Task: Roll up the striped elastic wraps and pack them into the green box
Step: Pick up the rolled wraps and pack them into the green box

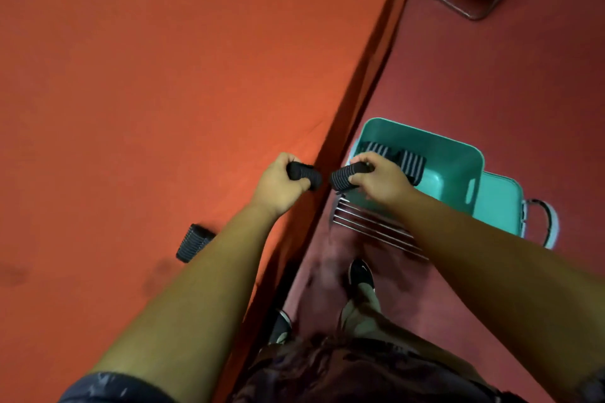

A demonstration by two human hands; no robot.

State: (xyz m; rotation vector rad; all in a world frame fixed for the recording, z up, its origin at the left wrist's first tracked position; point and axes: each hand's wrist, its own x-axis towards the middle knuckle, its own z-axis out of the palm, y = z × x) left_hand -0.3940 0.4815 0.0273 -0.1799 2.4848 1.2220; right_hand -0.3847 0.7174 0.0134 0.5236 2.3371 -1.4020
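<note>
The left hand [281,181] curls around one rolled wrap [306,175] over the edge of the orange table [163,75]. The right hand [381,181], at its three o'clock, grips a second roll [347,175] at the near rim of the green box [451,167]. Two striped rolls [413,162] lie inside the box. A loose roll [193,243] rests on the table at seven o'clock from the left hand.

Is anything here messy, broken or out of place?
Nothing looks spilled or damaged. The only straggler is one rolled wrap lying alone on the red table. The left hand grips a second roll, the right hand a third roll, and two more sit in the green box.
</note>
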